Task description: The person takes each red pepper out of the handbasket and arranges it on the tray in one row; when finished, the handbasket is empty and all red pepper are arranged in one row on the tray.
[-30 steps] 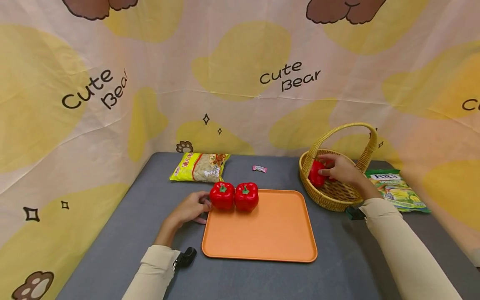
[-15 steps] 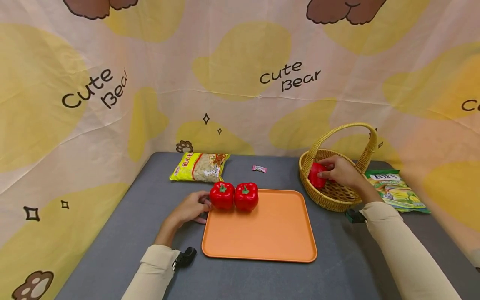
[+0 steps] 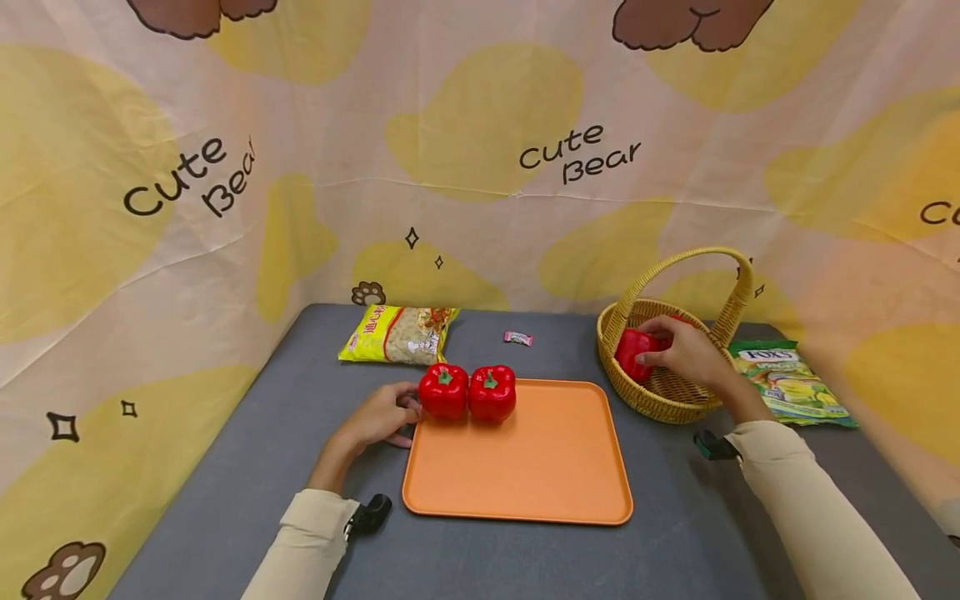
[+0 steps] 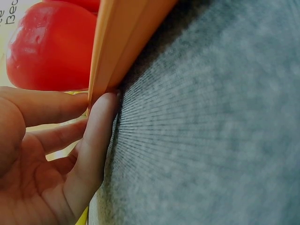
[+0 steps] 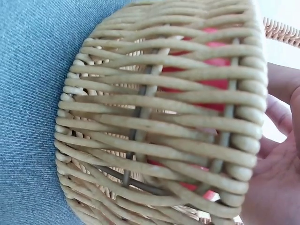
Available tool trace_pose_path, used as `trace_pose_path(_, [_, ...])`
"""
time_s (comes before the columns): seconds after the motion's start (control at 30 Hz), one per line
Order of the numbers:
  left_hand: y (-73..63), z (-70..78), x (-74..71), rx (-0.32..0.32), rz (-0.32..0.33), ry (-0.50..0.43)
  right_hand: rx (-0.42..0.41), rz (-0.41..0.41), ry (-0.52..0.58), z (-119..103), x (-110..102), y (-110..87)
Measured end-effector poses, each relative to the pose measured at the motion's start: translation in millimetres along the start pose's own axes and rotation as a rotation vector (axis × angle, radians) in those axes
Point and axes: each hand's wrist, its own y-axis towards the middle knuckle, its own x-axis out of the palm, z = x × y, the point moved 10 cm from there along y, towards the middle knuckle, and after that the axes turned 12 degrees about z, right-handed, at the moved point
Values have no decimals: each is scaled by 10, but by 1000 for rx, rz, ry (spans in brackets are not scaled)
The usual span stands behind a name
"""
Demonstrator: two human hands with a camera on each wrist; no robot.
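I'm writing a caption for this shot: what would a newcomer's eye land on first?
Probably the two glossy red peppers, side by side on the far left corner of the orange tray, with the left hand at its left edge. Next, perhaps the yellow wicker basket right of the tray, with the right hand at a red object inside. Behind, the "Cute Bear" backdrop fills the upper view.
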Motion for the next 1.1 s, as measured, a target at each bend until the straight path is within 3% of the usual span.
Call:
trace_pose_path(0.33, [-9, -11, 3, -12, 6, 6, -10, 34, 41, -37, -2, -113])
trace_pose_path(0.6, [-28, 3, 13, 6, 3, -7, 50, 65, 130, 43, -14, -238])
trace_pose_path(1.1, [-22, 26, -2, 9, 10, 14, 23, 173, 61, -47, -151, -392])
